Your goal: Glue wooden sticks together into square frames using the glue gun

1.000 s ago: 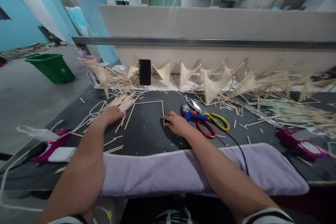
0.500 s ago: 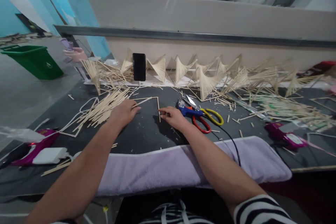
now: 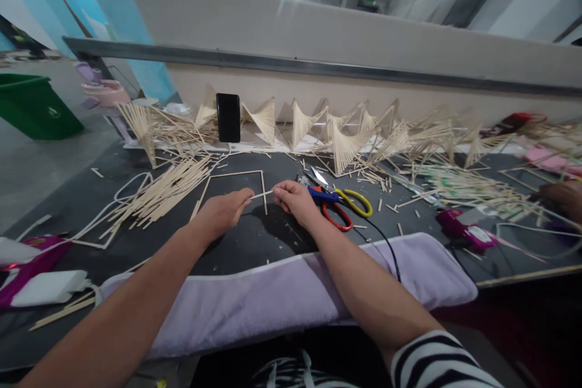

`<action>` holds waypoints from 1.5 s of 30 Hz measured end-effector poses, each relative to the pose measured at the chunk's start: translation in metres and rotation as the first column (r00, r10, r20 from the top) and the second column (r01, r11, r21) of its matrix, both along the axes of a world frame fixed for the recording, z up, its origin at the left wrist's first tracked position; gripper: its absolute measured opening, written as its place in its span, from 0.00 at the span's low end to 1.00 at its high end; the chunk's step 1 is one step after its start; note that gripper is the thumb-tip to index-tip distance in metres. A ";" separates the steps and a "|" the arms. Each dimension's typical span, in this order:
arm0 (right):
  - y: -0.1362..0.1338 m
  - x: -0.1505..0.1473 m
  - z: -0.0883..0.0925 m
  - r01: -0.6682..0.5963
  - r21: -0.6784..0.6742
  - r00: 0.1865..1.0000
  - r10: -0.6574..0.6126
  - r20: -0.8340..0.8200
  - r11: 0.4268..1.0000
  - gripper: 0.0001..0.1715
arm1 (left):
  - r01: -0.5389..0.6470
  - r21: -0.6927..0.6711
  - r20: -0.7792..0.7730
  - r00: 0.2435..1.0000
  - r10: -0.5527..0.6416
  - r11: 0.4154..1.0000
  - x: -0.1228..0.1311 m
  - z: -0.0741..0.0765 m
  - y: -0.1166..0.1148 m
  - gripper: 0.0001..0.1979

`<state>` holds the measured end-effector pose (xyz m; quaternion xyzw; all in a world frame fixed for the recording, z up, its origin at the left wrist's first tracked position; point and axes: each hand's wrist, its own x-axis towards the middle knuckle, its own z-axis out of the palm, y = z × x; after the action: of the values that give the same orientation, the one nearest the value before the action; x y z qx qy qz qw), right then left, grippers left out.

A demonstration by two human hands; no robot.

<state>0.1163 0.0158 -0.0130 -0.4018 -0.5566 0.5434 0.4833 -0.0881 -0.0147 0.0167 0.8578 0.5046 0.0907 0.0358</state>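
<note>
A thin wooden stick [image 3: 262, 194] spans the gap between my two hands, one end pinched in each. My left hand [image 3: 230, 209] is closed on its left end, and my right hand [image 3: 291, 197] grips the right end with thumb and fingers. Under and behind them, an angled frame of sticks [image 3: 236, 173] lies flat on the dark table. Just right of my right hand are a blue glue gun [image 3: 322, 195] and scissors [image 3: 336, 214] with a red and a yellow handle. Left of my left hand spreads a pile of loose sticks [image 3: 163, 194].
A row of twisted stick structures [image 3: 345, 145] stands along the back, beside an upright black phone [image 3: 228, 117]. A lilac cloth [image 3: 273, 297] covers the table's front edge. Magenta devices with cables [image 3: 468, 231] lie at both sides. Another person's hand [image 3: 561, 197] shows at far right.
My right hand has left the frame's right side and now grips the stick's right end. My left hand has brought that stick lower. The view has shifted right; another person's hand has appeared.
</note>
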 end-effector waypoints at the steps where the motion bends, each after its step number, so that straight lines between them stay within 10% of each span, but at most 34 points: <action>1: 0.001 0.001 -0.001 0.012 0.038 0.999 -0.014 0.041 0.999 0.14 | -0.009 -0.009 0.017 1.000 0.009 1.000 0.000 0.001 -0.001 0.17; 14: -0.009 0.021 0.017 -0.215 0.289 0.893 0.068 0.445 0.933 0.15 | 0.196 -0.371 0.452 0.892 -0.008 0.908 -0.010 0.014 0.002 0.16; 23: -0.024 0.023 0.028 -0.493 -0.049 0.870 0.493 -0.027 0.868 0.17 | 0.369 -0.596 0.625 0.771 0.124 0.713 -0.015 0.016 -0.003 0.15; 30: -0.012 0.022 0.022 -0.349 -0.008 0.874 0.329 0.357 0.937 0.13 | 0.233 -0.403 0.434 0.900 -0.040 0.885 -0.019 0.010 0.004 0.15; 36: -0.010 0.020 0.019 -0.300 0.350 0.656 -0.075 0.751 0.887 0.09 | 0.099 -0.236 0.153 0.986 -0.063 0.967 -0.019 0.002 0.006 0.17; 45: -0.022 0.017 0.028 -0.414 0.117 0.827 0.319 0.464 0.903 0.17 | -0.045 -0.142 0.102 0.993 0.060 0.989 -0.023 0.004 0.011 0.17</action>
<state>0.1334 -0.0065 0.0149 -0.3433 -0.7717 0.4604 0.2734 -0.1107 -0.0038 0.0203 0.8335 0.5297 0.1013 0.1200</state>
